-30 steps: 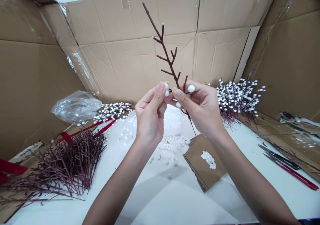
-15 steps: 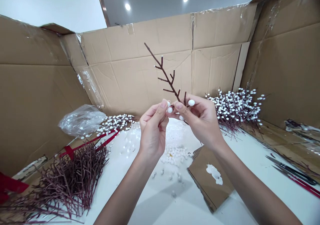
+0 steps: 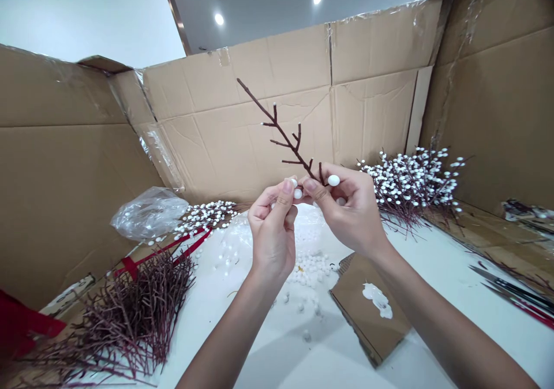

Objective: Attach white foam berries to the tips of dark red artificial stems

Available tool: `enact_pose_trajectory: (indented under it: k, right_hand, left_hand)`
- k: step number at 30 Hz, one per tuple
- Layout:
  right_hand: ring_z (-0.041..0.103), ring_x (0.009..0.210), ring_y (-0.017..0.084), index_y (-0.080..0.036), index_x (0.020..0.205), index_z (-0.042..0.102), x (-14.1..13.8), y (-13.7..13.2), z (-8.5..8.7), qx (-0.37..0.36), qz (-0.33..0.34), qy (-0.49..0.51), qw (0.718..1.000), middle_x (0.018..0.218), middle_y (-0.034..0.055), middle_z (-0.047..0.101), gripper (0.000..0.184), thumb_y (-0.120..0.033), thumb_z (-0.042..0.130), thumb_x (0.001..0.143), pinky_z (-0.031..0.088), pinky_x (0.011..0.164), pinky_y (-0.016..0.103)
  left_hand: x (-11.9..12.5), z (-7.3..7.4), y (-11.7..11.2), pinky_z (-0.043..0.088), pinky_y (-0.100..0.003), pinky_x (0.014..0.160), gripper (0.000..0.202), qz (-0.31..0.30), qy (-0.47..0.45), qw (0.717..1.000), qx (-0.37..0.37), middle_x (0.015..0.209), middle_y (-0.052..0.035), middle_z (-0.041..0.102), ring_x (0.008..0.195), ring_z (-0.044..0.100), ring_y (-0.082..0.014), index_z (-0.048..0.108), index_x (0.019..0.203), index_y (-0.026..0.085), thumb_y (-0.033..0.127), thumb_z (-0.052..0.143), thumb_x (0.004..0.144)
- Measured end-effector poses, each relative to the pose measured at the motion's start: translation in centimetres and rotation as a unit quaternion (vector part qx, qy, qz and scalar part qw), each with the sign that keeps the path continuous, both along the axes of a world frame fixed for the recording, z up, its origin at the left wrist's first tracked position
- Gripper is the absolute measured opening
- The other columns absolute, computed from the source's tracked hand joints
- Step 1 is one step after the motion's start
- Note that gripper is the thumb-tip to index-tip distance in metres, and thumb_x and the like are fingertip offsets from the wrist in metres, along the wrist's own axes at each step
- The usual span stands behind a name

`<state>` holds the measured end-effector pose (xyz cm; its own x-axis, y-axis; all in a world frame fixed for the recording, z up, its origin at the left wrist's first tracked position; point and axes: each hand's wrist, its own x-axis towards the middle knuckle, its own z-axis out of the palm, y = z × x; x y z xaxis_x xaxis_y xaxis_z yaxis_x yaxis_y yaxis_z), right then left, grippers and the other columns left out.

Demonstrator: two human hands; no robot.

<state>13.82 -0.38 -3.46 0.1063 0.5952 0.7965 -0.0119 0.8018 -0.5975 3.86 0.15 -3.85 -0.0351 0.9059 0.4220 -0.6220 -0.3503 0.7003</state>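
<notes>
Between thumb and fingers, my right hand (image 3: 350, 207) grips a dark brown artificial twig (image 3: 283, 135), which leans up to the left with short side stubs. A few stub tips there are white. White balls sit near the twig's lower end, one of them a round white ball (image 3: 333, 180) beside my right fingers. My left hand (image 3: 273, 221) is closed in a pinch on a white ball (image 3: 294, 182) at a lower stub. Another white ball (image 3: 298, 193) shows just below that pinch. The two hands' fingertips nearly meet, and the twig's lower end is hidden by my right hand.
Loose white balls (image 3: 315, 268) lie on the white table (image 3: 259, 348). Cardboard with white glue (image 3: 359, 325) is at the right. Bare twigs (image 3: 138, 302) pile up at left; finished-looking berry branches (image 3: 415, 187) stand back right. Scissors (image 3: 515, 291) lie far right. Cardboard walls (image 3: 259, 77) surround the table.
The twig's top has tipped slightly further left, and the view has shifted a little. Both hands keep their hold; my left fingertips remain pinched at the lower stub.
</notes>
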Motion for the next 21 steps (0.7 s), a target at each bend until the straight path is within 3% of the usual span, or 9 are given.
enact_pose_trajectory:
  k: [6, 21]
  right_hand:
    - [0.026, 0.049, 0.004, -0.018, 0.057, 0.035, -0.08, -0.06, 0.04, 0.030, -0.016, -0.004, 0.999, 0.055, -0.0071, 0.029, 0.036, -0.020, 0.060, 0.082, 0.024, 0.040, 0.016]
    - [0.030, 0.050, 0.005, -0.018, 0.058, 0.041, -0.21, -0.65, -0.01, 0.035, -0.055, -0.014, 0.998, 0.054, -0.0065, 0.035, 0.035, -0.027, 0.066, 0.080, 0.026, 0.043, 0.018]
  left_hand:
    - [0.15, 0.12, -0.30, 0.026, -0.012, 0.038, 0.022, 0.009, -0.009, 1.000, 0.006, 0.062, 0.0016, 0.063, 0.043, 0.033, 0.0026, 0.073, 0.069, 0.012, 0.027, 0.084, 0.057]
    - [0.09, 0.32, -0.49, 0.024, -0.016, 0.039, 0.021, 0.018, 0.027, 0.999, 0.016, 0.061, 0.0010, 0.061, 0.046, 0.038, -0.0001, 0.073, 0.069, 0.014, 0.032, 0.081, 0.061]
